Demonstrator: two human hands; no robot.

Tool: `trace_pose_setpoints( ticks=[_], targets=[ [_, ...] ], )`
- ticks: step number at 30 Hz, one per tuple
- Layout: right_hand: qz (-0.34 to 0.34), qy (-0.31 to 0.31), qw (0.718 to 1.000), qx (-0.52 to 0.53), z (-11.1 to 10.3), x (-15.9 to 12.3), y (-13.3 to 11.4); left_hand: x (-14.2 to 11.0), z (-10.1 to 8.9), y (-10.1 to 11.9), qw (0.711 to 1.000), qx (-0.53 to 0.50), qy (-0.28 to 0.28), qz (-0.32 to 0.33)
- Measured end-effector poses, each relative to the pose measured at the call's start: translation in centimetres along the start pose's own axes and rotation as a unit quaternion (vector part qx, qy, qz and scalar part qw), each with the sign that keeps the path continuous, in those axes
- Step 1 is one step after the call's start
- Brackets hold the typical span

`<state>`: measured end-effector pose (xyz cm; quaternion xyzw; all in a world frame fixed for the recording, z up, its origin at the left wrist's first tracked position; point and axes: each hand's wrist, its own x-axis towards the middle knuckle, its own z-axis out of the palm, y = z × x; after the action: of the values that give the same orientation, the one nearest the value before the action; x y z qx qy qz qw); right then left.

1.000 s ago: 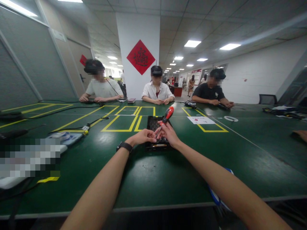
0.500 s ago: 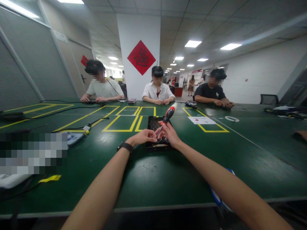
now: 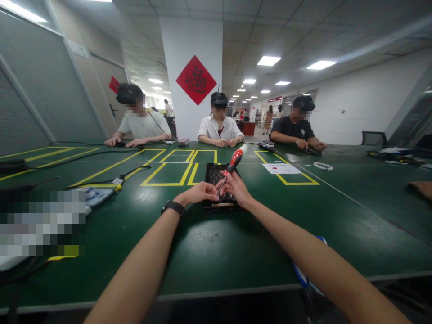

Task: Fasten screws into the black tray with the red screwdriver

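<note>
My right hand (image 3: pixel 237 189) is closed round the lower part of a red-and-black screwdriver (image 3: pixel 235 159), whose handle tilts up and to the right. Its thin metal shaft slants down toward my left hand (image 3: pixel 202 192), whose thumb and fingers pinch together at the shaft's lower end. Whether something small sits at the tip is hidden by the fingers. Both hands are over a shallow black case (image 3: pixel 213 171) lying on the green table (image 3: pixel 216 252). Dark parts show inside the case, and a pale strip (image 3: pixel 222 204) lies near its front edge.
Yellow tape outlines (image 3: pixel 165 183) mark the table. A white paper sheet (image 3: pixel 281 168) and a white ring (image 3: pixel 323 166) lie to the right. Cables and a blue-white pack (image 3: pixel 97 196) lie left. Three people sit across the table; a blue-edged item (image 3: pixel 300 273) is under my right forearm.
The screwdriver's handle has turned, with its red and black sides shifting. Both hands hold nearly the same place over the case. The whole view has shifted slightly.
</note>
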<state>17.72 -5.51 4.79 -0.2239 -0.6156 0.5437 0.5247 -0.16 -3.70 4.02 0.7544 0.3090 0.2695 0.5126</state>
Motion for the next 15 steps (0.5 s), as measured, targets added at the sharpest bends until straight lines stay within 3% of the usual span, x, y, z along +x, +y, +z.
trace_pose_setpoints(
  ticks=[7, 12, 15],
  targets=[
    [0.003, -0.004, 1.000, 0.006, -0.12, 0.00, 0.04, -0.33, 0.07, 0.68, 0.999, 0.013, -0.028, 0.012],
    [-0.002, 0.011, 1.000, 0.006, -0.15, 0.16, 0.27, -0.13, 0.42, 0.66, 1.000, 0.010, 0.017, -0.002],
    [0.004, 0.004, 1.000, 0.007, -0.19, 0.12, 0.19, -0.08, 0.32, 0.54, 1.000, 0.022, 0.016, -0.011]
  ],
)
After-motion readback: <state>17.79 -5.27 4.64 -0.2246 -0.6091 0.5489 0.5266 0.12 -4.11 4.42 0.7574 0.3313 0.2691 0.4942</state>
